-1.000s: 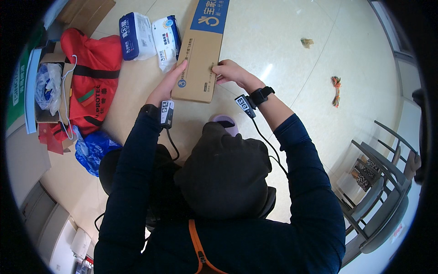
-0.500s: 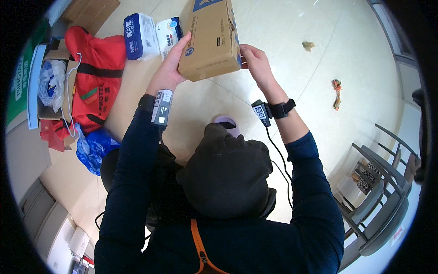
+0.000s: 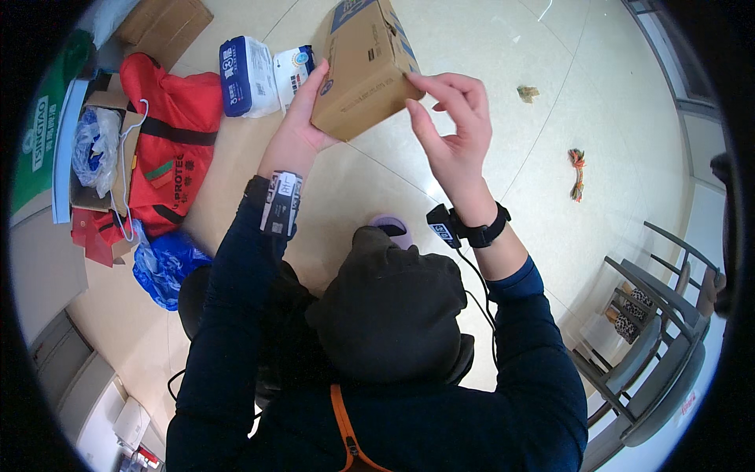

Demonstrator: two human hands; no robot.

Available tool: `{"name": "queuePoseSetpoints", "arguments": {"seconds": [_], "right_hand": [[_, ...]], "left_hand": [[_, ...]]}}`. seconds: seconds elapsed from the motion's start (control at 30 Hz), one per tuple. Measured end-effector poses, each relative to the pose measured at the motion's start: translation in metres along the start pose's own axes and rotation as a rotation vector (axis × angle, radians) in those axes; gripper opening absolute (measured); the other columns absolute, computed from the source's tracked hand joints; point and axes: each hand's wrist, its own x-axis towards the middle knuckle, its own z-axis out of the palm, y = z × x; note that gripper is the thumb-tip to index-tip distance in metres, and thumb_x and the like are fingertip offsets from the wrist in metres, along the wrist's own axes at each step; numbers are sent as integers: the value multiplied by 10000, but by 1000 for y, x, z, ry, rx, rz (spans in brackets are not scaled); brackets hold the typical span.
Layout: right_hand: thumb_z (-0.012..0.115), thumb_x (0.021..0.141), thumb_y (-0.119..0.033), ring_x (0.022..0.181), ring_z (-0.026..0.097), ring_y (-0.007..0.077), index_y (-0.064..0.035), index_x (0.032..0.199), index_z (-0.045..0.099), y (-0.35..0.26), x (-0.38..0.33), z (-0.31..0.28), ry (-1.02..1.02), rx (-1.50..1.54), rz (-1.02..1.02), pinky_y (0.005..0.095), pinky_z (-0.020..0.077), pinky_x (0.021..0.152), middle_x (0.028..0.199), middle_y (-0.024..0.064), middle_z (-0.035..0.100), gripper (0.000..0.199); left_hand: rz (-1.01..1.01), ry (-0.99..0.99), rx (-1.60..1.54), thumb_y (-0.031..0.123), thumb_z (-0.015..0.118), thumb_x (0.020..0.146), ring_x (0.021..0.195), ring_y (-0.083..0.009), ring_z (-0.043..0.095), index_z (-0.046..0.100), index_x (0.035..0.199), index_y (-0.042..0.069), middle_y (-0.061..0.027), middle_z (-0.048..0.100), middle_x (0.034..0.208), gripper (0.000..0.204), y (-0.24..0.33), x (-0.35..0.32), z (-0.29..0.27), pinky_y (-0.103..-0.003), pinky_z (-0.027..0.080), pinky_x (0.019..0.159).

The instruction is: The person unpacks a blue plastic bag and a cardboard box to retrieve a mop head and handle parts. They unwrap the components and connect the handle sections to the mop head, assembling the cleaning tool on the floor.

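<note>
A brown cardboard box [image 3: 358, 75] with blue printed patches is held up in front of me, tilted. My left hand [image 3: 303, 118] grips its left side near the bottom corner, thumb along the edge and the other fingers hidden beneath. At the box's near right corner is my right hand [image 3: 458, 126]; its index fingertip meets or nearly meets the corner. The thumb of that hand is spread away below, and nothing shows between the fingers. Just beyond my left hand, a blue-and-white soft pack [image 3: 250, 76] and a white-and-blue pack [image 3: 293, 71] lie on the floor.
To the left are a red bag [image 3: 177, 118], an opened carton [image 3: 86, 197] holding clear plastic, and a blue plastic bag [image 3: 169, 263]. A frayed rope toy [image 3: 577, 175] and a small tan scrap [image 3: 528, 94] lie rightward. Grey chairs [image 3: 661, 346] stand at lower right.
My right hand has drawn back from the box's right side to its near corner, thumb and index spreading. The box has turned slightly, still in my left hand.
</note>
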Motion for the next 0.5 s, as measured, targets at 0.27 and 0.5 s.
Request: {"name": "queuePoseSetpoints", "arguments": {"seconds": [0.27, 0.5], "right_hand": [[742, 836, -48, 983, 570, 211, -36, 984, 683, -5, -25, 13, 13, 77, 282, 305, 479, 833, 1056, 81, 580, 160], [689, 919, -387, 1060, 576, 190, -64, 1229, 605, 67, -67, 15, -240, 270, 819, 339, 471, 896, 1191, 87, 599, 456]], "left_hand": [[121, -89, -4, 474, 513, 1011, 1218, -227, 582, 516, 1392, 139, -68, 596, 1343, 508, -21, 12, -20, -421, 506, 967], [13, -120, 232, 495, 488, 1021, 1241, -163, 565, 452, 1450, 84, -70, 558, 1397, 595, -50, 12, -71, -326, 466, 1026]]}}
